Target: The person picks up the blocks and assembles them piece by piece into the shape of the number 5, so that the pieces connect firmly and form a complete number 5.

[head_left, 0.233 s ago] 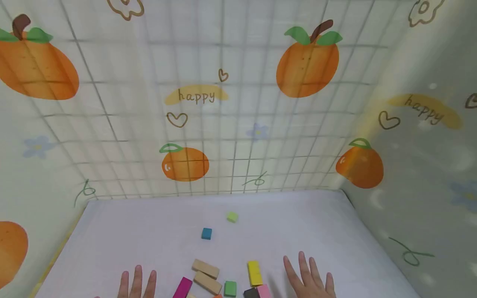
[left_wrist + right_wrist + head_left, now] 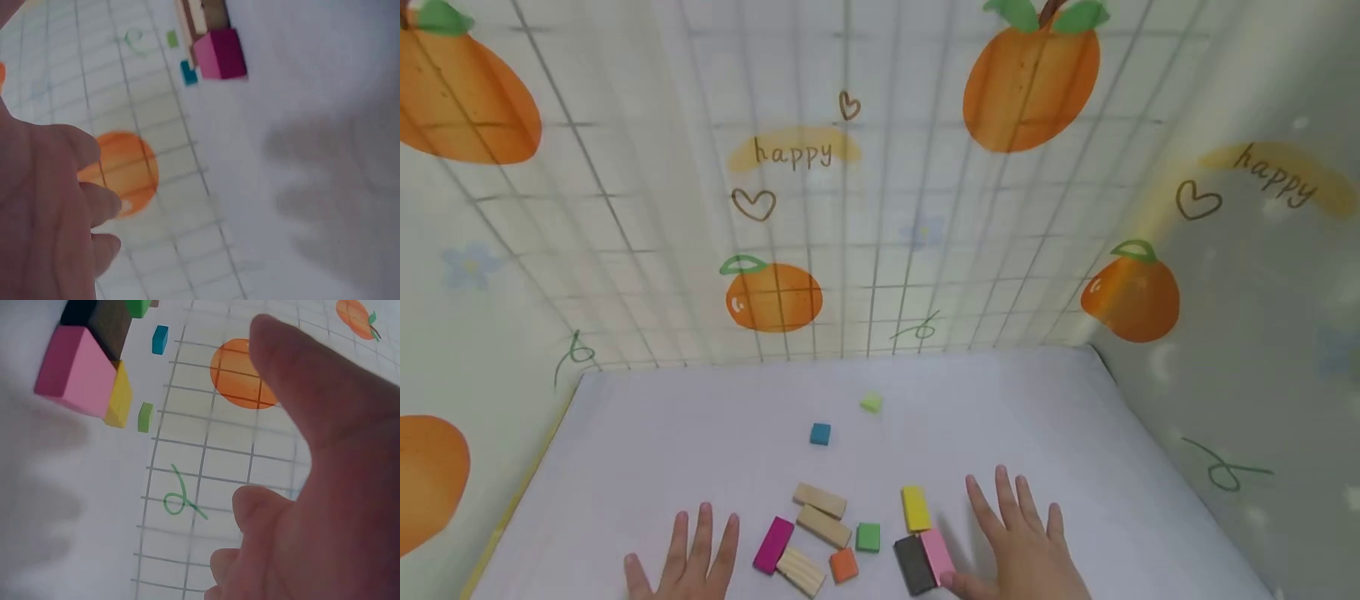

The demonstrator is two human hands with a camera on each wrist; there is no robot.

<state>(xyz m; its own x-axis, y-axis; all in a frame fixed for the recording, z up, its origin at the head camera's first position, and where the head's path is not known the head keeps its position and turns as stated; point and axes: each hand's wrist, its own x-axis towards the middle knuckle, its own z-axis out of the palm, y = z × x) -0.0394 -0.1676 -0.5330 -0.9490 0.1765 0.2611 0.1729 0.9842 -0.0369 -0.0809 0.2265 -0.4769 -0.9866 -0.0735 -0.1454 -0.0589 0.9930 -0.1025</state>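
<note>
In the head view my left hand (image 2: 688, 562) is spread with fingers straight, left of a magenta block (image 2: 773, 546), holding nothing. My right hand (image 2: 1026, 554) is likewise spread, its thumb tip overlapping the lower end of a pink block (image 2: 937, 557). Against the pink one lies a black block (image 2: 915, 565), with a yellow block (image 2: 916, 509) just beyond. Between the hands are a green block (image 2: 868, 537), an orange block (image 2: 844, 565) and three plain wooden blocks (image 2: 823, 526). The right wrist view shows the pink block (image 2: 75, 375) apart from the right hand's fingers (image 2: 262, 506).
Farther back on the white tabletop (image 2: 700, 433) sit a blue block (image 2: 821, 434) and a light green block (image 2: 872, 403). A gridded curtain (image 2: 850, 217) printed with oranges hangs behind the table, with pale fabric on both sides.
The head view has tilted down, so more of both hands and the nearer blocks shows. Both hands have come slightly inward toward the blocks, which keep their arrangement.
</note>
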